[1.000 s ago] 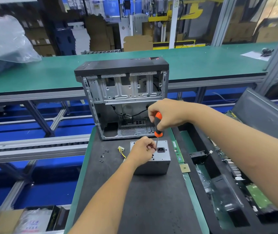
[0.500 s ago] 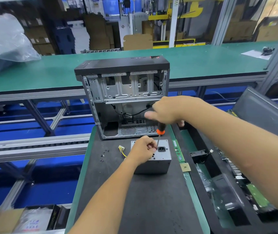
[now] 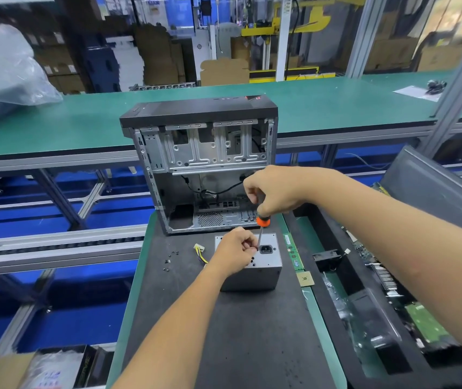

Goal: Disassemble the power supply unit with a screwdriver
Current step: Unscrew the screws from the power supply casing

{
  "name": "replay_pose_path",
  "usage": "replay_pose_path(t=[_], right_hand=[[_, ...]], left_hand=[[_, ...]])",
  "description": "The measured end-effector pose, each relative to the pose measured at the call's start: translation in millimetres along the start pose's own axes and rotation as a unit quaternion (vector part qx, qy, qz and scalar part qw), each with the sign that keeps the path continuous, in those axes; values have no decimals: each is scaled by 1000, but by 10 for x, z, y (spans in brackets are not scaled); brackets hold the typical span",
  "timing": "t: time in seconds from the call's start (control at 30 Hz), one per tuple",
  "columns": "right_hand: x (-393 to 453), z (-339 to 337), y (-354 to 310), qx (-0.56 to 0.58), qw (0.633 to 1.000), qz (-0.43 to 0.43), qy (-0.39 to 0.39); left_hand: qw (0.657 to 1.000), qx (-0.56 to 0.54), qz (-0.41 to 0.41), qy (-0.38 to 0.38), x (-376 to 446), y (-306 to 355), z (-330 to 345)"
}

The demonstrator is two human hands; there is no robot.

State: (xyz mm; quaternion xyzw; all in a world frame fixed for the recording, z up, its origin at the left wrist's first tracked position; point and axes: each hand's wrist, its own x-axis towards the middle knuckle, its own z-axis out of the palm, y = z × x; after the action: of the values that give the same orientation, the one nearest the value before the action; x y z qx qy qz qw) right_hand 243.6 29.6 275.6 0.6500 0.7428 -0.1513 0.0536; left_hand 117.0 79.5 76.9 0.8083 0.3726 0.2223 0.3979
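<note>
Since a second ago the right hand (image 3: 276,193) has slid up the screwdriver (image 3: 262,220), so the orange handle that showed between its fingers is mostly covered, with only the orange collar below the fist; the left hand (image 3: 237,252) has kept its place. The open computer case (image 3: 199,164) stands upright at the far end of the black mat (image 3: 238,332), its bays bare metal with loose black cables inside. Just in front lies the power supply unit (image 3: 255,272), a grey metal box with its socket face up and yellow wires (image 3: 200,254) trailing left. The right hand's fingers wrap the handle, shaft pointing down beside the socket; the left hand's curled fingertips pinch near the tip. To the right, a dark tray (image 3: 364,318) holds circuit boards. Small screws (image 3: 171,258) dot the mat
</note>
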Motion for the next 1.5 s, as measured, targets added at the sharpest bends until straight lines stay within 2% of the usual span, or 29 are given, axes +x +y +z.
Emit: replay_pose_path(t=[0.07,0.13,0.23,0.33,0.47,0.53,0.63,0.77,0.9,0.97,1.1,1.27,1.4,1.5], right_hand=[[1,-19,-23,-60,996,61,-28],[25,-12,-38,-76,994,84,-11],[51,31,-2,-43,998,23,36],[-24,-8,-4,-14,999,-28,19],[-28,7,-25,3,999,-16,31],[-34,26,-45,-40,998,22,37],[-25,30,-83,-186,981,34,35],[-33,-19,-18,-50,998,-14,27],[-43,-7,-50,21,999,-42,27],[-8,60,-60,11,999,-21,35],[58,58,-97,-85,994,34,52],[38,40,-81,-24,998,-30,40],[-1,19,-101,32,998,-41,34],[-4,33,-104,-30,999,-10,36]], left_hand=[[1000,-4,-2,3,-7,10,-5],[1000,-4,-2,2,-14,10,-12],[1000,0,-3,3,-15,7,-7],[1000,-6,-4,4,-15,21,-9],[1000,-6,-6,1,-18,23,-7],[1000,-1,-4,0,-14,24,-8],[1000,-3,-5,-2,-21,29,-14],[1000,0,0,4,-26,35,-3],[1000,15,3,1,-22,31,-9],[1000,18,6,2,-23,36,-6],[1000,20,6,0,-36,50,-12],[1000,28,2,-4,-30,44,-6],[999,39,1,-1,-21,36,0],[999,38,1,-2,-17,36,2]])
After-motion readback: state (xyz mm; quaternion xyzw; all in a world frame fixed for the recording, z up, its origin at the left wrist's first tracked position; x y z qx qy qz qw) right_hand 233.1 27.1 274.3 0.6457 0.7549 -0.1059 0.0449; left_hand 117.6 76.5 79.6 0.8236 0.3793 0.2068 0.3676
